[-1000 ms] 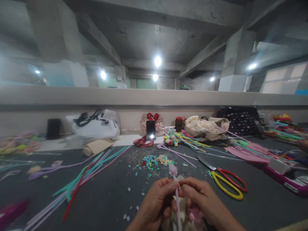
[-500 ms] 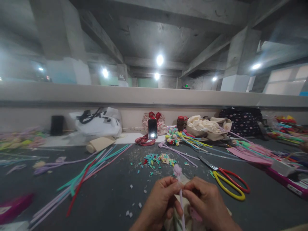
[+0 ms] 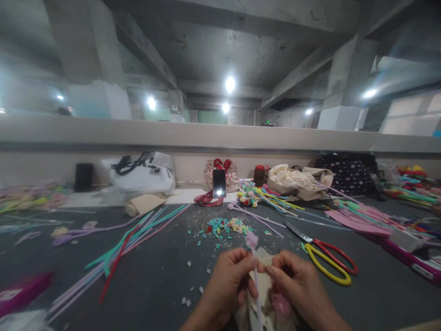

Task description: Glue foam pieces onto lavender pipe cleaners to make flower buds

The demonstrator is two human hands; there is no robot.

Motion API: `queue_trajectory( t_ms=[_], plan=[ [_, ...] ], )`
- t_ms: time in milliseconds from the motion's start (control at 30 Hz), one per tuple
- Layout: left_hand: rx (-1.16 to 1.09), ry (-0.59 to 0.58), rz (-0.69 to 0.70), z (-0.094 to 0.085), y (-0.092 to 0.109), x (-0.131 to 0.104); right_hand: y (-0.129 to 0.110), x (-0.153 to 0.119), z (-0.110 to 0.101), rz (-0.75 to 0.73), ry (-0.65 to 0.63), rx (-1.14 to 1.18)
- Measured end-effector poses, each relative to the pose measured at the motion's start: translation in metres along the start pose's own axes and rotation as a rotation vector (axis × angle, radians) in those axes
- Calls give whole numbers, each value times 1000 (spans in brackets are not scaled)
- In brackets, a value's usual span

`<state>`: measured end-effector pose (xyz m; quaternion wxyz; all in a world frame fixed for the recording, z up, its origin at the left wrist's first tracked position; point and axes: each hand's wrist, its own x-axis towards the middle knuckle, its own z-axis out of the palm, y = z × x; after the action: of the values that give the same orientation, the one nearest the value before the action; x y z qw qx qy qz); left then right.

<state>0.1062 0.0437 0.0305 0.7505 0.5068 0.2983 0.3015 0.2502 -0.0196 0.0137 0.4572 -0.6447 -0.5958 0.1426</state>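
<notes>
A pale lilac chenille-stem flower (image 3: pixel 251 239) stands upright in front of me, its bloom at the top and its long stem running down below. My left hand (image 3: pixel 230 281) is closed, thumb and forefinger pinching the stem just under the bloom. Close beside it on the right, my right hand (image 3: pixel 299 281) is closed with thumb and forefinger together. Whatever may lie in that pinch is too small to make out. Under my hands is a beige cloth (image 3: pixel 264 257), and a pink fluffy piece (image 3: pixel 280 303) shows below my right hand.
Scissors (image 3: pixel 320 250) with red and yellow handles lie to the right. Small coloured cut bits (image 3: pixel 223 227) are heaped ahead. Loose chenille stems (image 3: pixel 117 257) fan out at left. A phone (image 3: pixel 219 183) leans at the back, near finished flowers (image 3: pixel 248 194) and a red-lidded jar (image 3: pixel 259 175).
My right hand has drawn slightly to the right, away from the stem. The bloom has shifted a little left and up, still in my left hand.
</notes>
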Motion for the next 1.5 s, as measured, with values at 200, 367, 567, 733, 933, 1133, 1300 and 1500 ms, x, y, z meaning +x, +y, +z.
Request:
queue_trajectory(
  t_ms=[200,367,567,733,933,1133,1300,1500],
  plan=[
    [29,92,83,-46,43,-29,13,-3,-14,64,-70,96],
    [84,124,96,-84,64,-42,9,-6,-20,-69,-232,-107],
    [22,136,56,-100,55,-37,-11,-7,-16,-301,-286,-299],
    [-51,159,36,-108,46,-35,-33,6,-1,-391,-218,-334],
    [-28,129,1,-102,39,-34,-26,18,-23,-286,-77,-186],
    [-1,91,-2,-90,33,-38,6,-20,-56,-48,-126,-423],
    [60,-13,-41,-34,20,-31,27,-41,-54,-130,-215,-631],
    [114,57,-155,15,-10,3,24,-34,-46,-152,-230,-634]
  ],
)
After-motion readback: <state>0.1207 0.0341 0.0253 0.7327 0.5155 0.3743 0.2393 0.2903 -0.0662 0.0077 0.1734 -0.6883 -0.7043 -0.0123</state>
